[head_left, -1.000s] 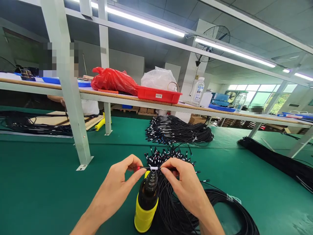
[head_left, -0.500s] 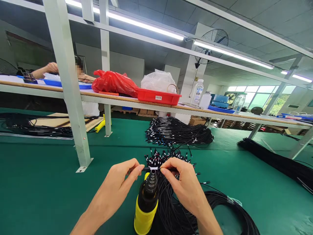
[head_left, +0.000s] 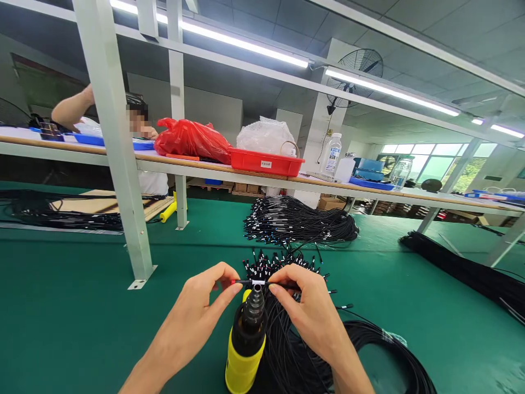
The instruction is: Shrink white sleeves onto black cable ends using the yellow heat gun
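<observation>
My left hand (head_left: 197,314) and my right hand (head_left: 307,312) pinch the two ends of one thin black cable (head_left: 262,283) with a white sleeve on it. They hold it level just above the black nozzle of a yellow heat gun (head_left: 245,345) that stands upright on the green table (head_left: 74,306). A red tip shows at my left fingertips. Under my right hand lies a coil of black cables (head_left: 369,350) whose ends fan out behind the held cable.
A second bundle of black cables (head_left: 299,221) lies farther back, another pile (head_left: 467,268) at the right. A white post (head_left: 118,164) stands at the left. The shelf above carries a red tray (head_left: 266,158), a red bag (head_left: 192,139) and bottles. A person sits behind the shelf at the left.
My hands stay over the heat gun nozzle; the cable has turned slightly, so its red tip shows again at my left fingers. The person behind the shelf raised an arm.
</observation>
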The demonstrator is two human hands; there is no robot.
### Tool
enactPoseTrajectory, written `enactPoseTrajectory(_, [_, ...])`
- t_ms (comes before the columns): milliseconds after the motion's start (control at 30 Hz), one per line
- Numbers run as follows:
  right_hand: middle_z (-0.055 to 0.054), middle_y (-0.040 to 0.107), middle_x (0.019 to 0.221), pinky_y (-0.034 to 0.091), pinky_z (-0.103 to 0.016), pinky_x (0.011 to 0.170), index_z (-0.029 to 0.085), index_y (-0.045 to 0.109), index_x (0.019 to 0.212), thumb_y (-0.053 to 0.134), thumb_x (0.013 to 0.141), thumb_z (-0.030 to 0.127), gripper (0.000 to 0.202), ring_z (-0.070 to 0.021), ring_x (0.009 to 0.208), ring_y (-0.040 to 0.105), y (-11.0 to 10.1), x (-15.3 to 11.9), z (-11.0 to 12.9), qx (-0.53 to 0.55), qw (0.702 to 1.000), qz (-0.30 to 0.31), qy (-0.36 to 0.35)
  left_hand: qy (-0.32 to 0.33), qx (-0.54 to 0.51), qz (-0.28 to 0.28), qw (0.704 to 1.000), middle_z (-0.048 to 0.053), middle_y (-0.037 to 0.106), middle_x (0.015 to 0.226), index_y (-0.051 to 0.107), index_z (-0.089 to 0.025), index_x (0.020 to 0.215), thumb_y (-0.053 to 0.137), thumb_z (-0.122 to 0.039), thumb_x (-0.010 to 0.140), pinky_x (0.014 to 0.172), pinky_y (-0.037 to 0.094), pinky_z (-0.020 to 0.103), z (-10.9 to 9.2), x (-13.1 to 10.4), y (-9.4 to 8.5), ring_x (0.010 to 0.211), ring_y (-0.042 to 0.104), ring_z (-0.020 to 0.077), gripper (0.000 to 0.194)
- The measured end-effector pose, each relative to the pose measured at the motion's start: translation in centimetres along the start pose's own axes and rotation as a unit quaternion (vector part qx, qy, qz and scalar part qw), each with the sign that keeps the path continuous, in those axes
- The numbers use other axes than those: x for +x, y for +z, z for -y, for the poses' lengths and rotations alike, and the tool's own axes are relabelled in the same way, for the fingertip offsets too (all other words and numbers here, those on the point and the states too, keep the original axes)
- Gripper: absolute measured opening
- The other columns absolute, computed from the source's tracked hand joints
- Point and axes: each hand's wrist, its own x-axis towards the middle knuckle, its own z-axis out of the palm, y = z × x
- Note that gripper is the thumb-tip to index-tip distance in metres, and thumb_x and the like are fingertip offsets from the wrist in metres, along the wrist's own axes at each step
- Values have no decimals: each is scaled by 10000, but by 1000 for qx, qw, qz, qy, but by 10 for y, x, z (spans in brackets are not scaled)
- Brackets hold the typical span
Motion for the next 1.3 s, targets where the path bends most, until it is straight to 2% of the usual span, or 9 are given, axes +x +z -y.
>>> enactPoseTrajectory(100, [14,666,841,411,-264,695,218,673,839,555,927,192,149,-151,781,591,-2,-3,1,-15,1000,4,-9,11,-1,-6,1000,-21,583,788,555,-238,809,448,-517,914,658,385,260,-2,-1,-1,754,508,173,317])
enactPoseTrajectory(300, [18,640,784,380,-267,674,205,654,779,558,927,169,180,-148,737,564,-4,-2,4,-36,999,0,-19,7,-11,8,1000,-36,519,663,527,-223,733,383,-582,930,580,343,251,-3,-1,-1,630,452,148,434])
enactPoseTrajectory(700, [12,637,787,405,-251,666,203,648,774,573,880,99,166,-148,746,579,-1,-1,1,-14,999,-11,-29,29,-43,-21,998,-45,612,788,594,-241,800,540,-451,895,718,407,248,0,1,1,776,557,153,237])
enactPoseTrajectory(900, [11,637,787,403,-253,672,197,636,760,587,849,70,162,-151,750,582,0,1,3,-19,999,-19,-18,17,-39,-33,999,-34,625,841,595,-248,828,548,-415,886,683,395,259,0,2,1,841,568,175,183])
enactPoseTrajectory(1000, [12,643,787,391,-261,673,201,627,760,571,893,139,157,-154,747,581,1,-1,2,-28,999,-15,-19,24,-30,-22,999,-36,622,830,577,-243,831,503,-438,916,699,395,261,-2,0,0,816,563,168,225])
enactPoseTrajectory(1167, [-1,646,718,377,-278,614,213,594,718,422,988,355,350,-167,660,573,5,-2,-5,-62,997,31,-37,6,46,-28,999,-17,539,674,455,-215,679,309,-507,974,603,332,271,0,-6,3,661,471,163,440])
enactPoseTrajectory(1300, [-1,643,677,397,-262,569,223,593,715,401,983,395,371,-163,607,582,8,1,-15,-78,993,36,-76,1,59,-40,997,-11,560,705,468,-211,683,360,-465,974,631,336,269,0,-8,2,704,487,164,401])
